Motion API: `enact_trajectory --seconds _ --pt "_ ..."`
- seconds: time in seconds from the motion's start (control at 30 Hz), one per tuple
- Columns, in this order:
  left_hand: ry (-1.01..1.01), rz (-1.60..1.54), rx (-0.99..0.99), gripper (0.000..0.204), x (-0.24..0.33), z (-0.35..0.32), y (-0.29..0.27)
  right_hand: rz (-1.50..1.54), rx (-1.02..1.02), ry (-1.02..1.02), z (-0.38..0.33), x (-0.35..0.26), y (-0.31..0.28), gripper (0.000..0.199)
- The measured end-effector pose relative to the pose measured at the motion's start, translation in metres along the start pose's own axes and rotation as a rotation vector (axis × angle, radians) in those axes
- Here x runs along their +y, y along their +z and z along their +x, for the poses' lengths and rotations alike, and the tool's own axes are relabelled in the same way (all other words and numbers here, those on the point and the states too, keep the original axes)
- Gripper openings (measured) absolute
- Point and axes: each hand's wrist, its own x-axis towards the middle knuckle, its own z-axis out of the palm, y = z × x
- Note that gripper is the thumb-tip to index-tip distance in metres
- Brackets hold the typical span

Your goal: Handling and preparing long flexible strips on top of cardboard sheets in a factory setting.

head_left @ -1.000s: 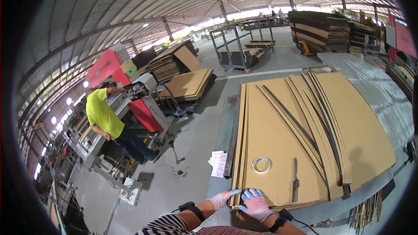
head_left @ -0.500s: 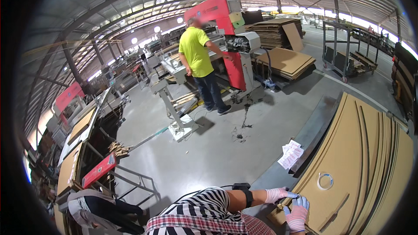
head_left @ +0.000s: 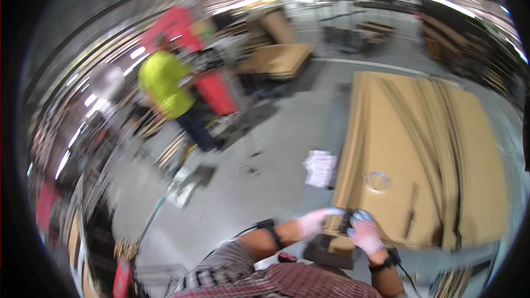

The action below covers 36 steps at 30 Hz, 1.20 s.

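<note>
My left hand (head_left: pixel 319 221), in a pale pink-and-white glove with bluish fingertips, is at the near left corner of a stack of tan boards (head_left: pixel 469 176). Close beside it, my right hand (head_left: pixel 365 234) wears a matching glove and has its fingers curled. A small dark thing (head_left: pixel 345 222) sits between both sets of fingers; blur hides its kind. On the top board lie a whitish tape roll (head_left: pixel 377 190) and a long, thin dark tool (head_left: pixel 411 212). Several dark strips (head_left: pixel 456 176) run lengthwise along the boards.
White printed papers (head_left: pixel 320 168) lie left of the stack. Across the floor, a person in a yellow shirt (head_left: pixel 165 85) stands by a red machine (head_left: pixel 215 91). More tan boards (head_left: pixel 279 58) are piled beyond, with dark stacks (head_left: pixel 450 38) at the far right.
The view has swung right, so the board stack now sits nearer the middle. My hands remain close together at its corner, and a dark thing now shows between them.
</note>
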Motion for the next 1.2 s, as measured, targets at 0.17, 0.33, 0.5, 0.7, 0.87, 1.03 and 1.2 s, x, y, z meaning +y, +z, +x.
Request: enact_trajectory --seconds 0.17,0.33,0.5,0.7,0.87,1.03,1.2 --pt "-0.203 -0.153 0.164 0.048 0.013 -0.053 0.022 1.334 0.328 0.458 0.017 -0.053 -0.011 0.084" --pt "-0.105 -0.004 -0.062 0.062 -0.021 -0.084 0.032 1.31 0.171 0.62 0.034 -0.115 -0.016 0.1" --pt "-0.28 0.003 -0.205 0.064 -0.026 -0.097 -0.01 1.174 0.08 0.559 -0.017 -0.162 -0.062 0.099" --pt "0.112 -0.48 -0.457 0.106 -0.001 -0.048 -0.004 0.528 -0.076 0.584 -0.179 -0.278 -0.064 0.107" --pt "-0.019 -0.236 -0.234 0.077 -0.014 -0.098 0.078 0.552 0.19 1.045 -0.273 -0.354 -0.04 0.108" --pt "-0.127 -0.091 -0.936 0.089 -0.069 -0.115 0.206 0.43 0.586 1.174 -0.313 -0.35 0.001 0.113" --pt "-0.093 0.278 -1.213 0.089 -0.18 -0.091 0.313 0.529 1.302 1.281 -0.452 -0.322 0.014 0.122"
